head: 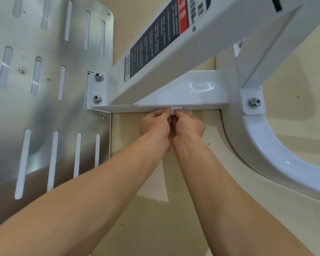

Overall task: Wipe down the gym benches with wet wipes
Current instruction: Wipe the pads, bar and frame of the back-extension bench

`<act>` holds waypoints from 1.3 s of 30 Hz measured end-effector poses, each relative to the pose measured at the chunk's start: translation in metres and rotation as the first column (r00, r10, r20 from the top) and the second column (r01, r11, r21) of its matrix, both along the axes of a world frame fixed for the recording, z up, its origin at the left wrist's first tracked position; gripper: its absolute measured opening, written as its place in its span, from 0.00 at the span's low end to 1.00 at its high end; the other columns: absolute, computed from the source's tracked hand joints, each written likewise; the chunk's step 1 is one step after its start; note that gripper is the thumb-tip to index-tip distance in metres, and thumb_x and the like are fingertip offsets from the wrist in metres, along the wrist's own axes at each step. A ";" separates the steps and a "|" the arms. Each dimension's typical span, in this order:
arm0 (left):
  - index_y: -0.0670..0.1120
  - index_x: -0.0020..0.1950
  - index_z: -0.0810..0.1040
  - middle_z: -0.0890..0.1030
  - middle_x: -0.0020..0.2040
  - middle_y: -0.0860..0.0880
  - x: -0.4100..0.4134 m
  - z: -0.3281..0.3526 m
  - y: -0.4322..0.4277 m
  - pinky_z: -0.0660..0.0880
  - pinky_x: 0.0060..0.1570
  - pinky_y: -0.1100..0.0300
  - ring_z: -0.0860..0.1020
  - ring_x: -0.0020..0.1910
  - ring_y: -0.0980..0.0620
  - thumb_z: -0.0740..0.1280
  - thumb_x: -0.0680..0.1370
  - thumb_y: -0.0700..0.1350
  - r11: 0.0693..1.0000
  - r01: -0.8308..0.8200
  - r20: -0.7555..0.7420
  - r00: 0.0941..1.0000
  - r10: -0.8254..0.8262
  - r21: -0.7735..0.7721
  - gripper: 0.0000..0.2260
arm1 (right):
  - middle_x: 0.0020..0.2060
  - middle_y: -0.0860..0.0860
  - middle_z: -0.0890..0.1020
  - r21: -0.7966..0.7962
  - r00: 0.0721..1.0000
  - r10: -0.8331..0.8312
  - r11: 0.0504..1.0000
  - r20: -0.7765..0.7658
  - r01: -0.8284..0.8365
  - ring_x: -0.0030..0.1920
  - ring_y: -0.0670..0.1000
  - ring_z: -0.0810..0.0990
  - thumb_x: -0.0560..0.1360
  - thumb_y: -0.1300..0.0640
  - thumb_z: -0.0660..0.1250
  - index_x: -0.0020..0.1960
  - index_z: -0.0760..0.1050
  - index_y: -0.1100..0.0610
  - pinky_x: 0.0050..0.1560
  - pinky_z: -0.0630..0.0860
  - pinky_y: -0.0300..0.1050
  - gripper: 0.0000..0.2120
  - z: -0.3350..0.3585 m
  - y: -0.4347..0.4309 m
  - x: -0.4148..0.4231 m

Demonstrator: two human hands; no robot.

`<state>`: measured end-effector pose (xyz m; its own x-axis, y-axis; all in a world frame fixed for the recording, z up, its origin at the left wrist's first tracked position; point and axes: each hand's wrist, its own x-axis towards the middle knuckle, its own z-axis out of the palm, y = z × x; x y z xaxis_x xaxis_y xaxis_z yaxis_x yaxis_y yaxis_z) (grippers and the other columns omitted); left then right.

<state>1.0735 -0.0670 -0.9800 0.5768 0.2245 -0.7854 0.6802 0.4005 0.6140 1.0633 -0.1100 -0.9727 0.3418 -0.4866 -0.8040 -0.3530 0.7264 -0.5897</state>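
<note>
- A slotted metal plate (44,89) fills the left side. Smudges and dark specks are seen on it, so it is judged not yet wiped.
- The white frame (201,43) of the machine is bolted at the plate's edge, and a printed label (155,43) is stuck on its slanted beam. No padded bench surface is shown, so the share of the task already done cannot be told.
- The flat cross-member (192,93) is glossy under a lamp's glare. Its near edge is judged to be the part now being cleaned.
- The left hand (155,124) and right hand (189,126) are held together at that edge. The fingers of each are curled, and the one wipe is pinched by both.
- The wet wipe (175,109) is found between the fingertips, touching the cross-member's near edge. It is white, small and crumpled into a wad, and is mostly hidden.
</note>
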 end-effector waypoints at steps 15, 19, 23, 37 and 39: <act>0.44 0.41 0.83 0.83 0.32 0.48 -0.013 0.015 -0.078 0.81 0.34 0.63 0.81 0.30 0.53 0.73 0.76 0.33 0.976 0.044 -0.040 0.998 -0.054 -0.213 0.07 | 0.44 0.61 0.84 -0.076 0.987 -0.077 0.993 0.141 0.088 0.44 0.56 0.85 0.74 0.76 0.57 0.61 0.78 0.69 0.47 0.82 0.42 0.19 0.008 -0.068 -0.025; 0.43 0.42 0.85 0.85 0.34 0.47 -0.014 0.018 -0.077 0.81 0.36 0.62 0.84 0.33 0.51 0.73 0.75 0.33 0.960 0.119 -0.016 0.992 -0.127 -0.255 0.06 | 0.60 0.56 0.83 -0.131 0.986 0.056 0.991 0.158 -0.035 0.61 0.52 0.82 0.77 0.71 0.57 0.69 0.77 0.61 0.65 0.76 0.45 0.23 0.010 -0.064 -0.041; 0.42 0.44 0.85 0.86 0.41 0.43 -0.013 0.014 -0.068 0.83 0.47 0.55 0.85 0.43 0.44 0.73 0.75 0.35 0.957 0.168 0.018 0.985 -0.169 -0.237 0.03 | 0.65 0.53 0.80 -0.161 0.976 0.096 0.985 0.195 -0.065 0.63 0.48 0.80 0.80 0.69 0.56 0.73 0.72 0.59 0.64 0.75 0.37 0.23 0.014 -0.059 -0.044; 0.39 0.49 0.84 0.86 0.47 0.40 -0.018 0.022 -0.082 0.81 0.41 0.62 0.86 0.47 0.45 0.71 0.77 0.34 0.935 0.176 0.024 0.984 -0.177 -0.309 0.03 | 0.74 0.45 0.71 -0.177 0.925 0.259 0.960 0.276 -0.216 0.71 0.42 0.70 0.83 0.58 0.55 0.80 0.61 0.49 0.76 0.63 0.42 0.25 0.013 -0.066 -0.048; 0.39 0.50 0.84 0.86 0.49 0.39 -0.018 0.024 -0.080 0.81 0.42 0.62 0.85 0.47 0.46 0.71 0.77 0.34 0.924 0.203 0.038 0.979 -0.202 -0.325 0.04 | 0.74 0.46 0.71 -0.192 0.923 0.266 0.957 0.277 -0.218 0.72 0.43 0.70 0.83 0.58 0.56 0.80 0.61 0.49 0.77 0.62 0.44 0.26 0.011 -0.067 -0.046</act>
<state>1.0554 -0.1469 -0.9556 0.5858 -0.1649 -0.7935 0.7660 0.4325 0.4756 1.0170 -0.1766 -0.9617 0.6756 -0.4692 -0.5687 -0.2977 0.5320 -0.7927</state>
